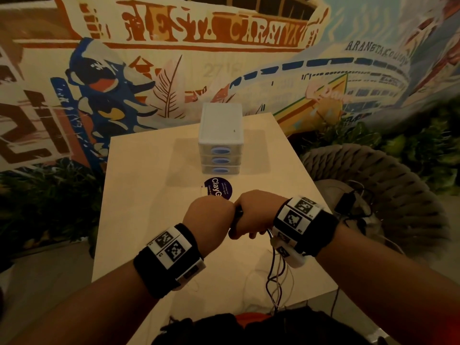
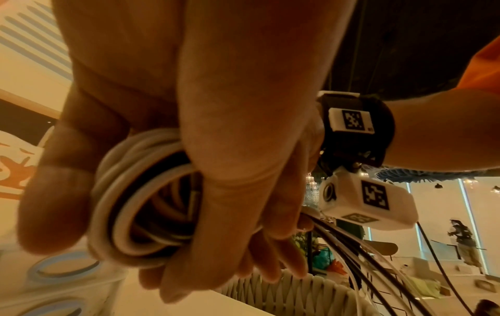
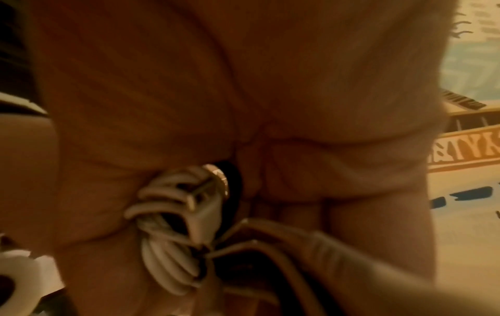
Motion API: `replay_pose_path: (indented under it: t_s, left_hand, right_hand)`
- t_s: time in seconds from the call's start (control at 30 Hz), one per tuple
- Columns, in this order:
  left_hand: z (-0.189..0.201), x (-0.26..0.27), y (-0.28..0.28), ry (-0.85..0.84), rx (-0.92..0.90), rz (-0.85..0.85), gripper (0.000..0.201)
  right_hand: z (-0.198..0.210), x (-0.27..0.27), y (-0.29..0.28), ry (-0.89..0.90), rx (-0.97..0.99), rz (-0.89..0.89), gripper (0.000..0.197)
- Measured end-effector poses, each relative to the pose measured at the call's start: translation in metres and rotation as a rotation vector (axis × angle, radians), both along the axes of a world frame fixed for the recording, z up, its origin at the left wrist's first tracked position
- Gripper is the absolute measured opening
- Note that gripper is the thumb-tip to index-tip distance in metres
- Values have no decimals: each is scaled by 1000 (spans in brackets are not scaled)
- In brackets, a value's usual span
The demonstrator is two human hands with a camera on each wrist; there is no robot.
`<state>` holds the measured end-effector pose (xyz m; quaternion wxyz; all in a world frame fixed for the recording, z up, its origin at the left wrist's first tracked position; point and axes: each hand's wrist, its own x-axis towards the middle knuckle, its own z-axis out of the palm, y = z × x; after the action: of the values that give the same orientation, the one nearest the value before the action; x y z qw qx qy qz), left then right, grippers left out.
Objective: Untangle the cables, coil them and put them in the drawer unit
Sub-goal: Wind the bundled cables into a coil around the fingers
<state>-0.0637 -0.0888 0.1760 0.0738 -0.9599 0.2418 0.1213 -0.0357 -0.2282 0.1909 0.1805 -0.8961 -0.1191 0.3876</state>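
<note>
Both hands meet above the table (image 1: 149, 170), the left hand (image 1: 207, 220) and right hand (image 1: 254, 217) curled tight around the coiled cables (image 2: 129, 205). Loose ends trail down toward the person, and the drawer unit (image 1: 221, 138) stands shut beyond.

Looks like a cafe or lounge-type public space, not someone's home. Big painted mural (image 1: 174, 58) covers the whole wall, with lettering and a domed building on it, plus greenery (image 1: 398, 145) along its base. A woven rope chair (image 1: 388, 185) sits beside the pale tabletop (image 1: 149, 195). The left wrist view shows an open hall with tall windows (image 2: 465, 213) and more seating.
</note>
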Motion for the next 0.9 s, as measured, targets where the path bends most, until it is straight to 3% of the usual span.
replay_pose_path:
  t_s: [0.3, 0.5, 0.6, 0.67, 0.7, 0.8, 0.9]
  left_hand:
    - [4, -7, -13, 73, 20, 89, 15]
    - [3, -6, -10, 68, 24, 114, 9]
    - [5, -5, -2, 5, -25, 65, 22]
    - [7, -2, 4, -43, -150, 69, 6]
    - [6, -1, 9, -74, -229, 67, 11]
    - [-1, 3, 32, -60, -482, 13, 66]
    - [-4, 3, 49, 134, -820, 165, 105]
  right_hand:
    - [10, 1, 0, 51, 13, 42, 22]
    - [-3, -10, 17, -168, -198, 152, 28]
    - [-4, -12, 10, -233, -94, 165, 25]
    - [-1, -11, 0, -223, -13, 142, 30]
    - [1, -10, -4, -206, 39, 120, 31]
    - [6, -5, -18, -185, 149, 53, 21]
    - [10, 3, -33, -168, 337, -110, 16]
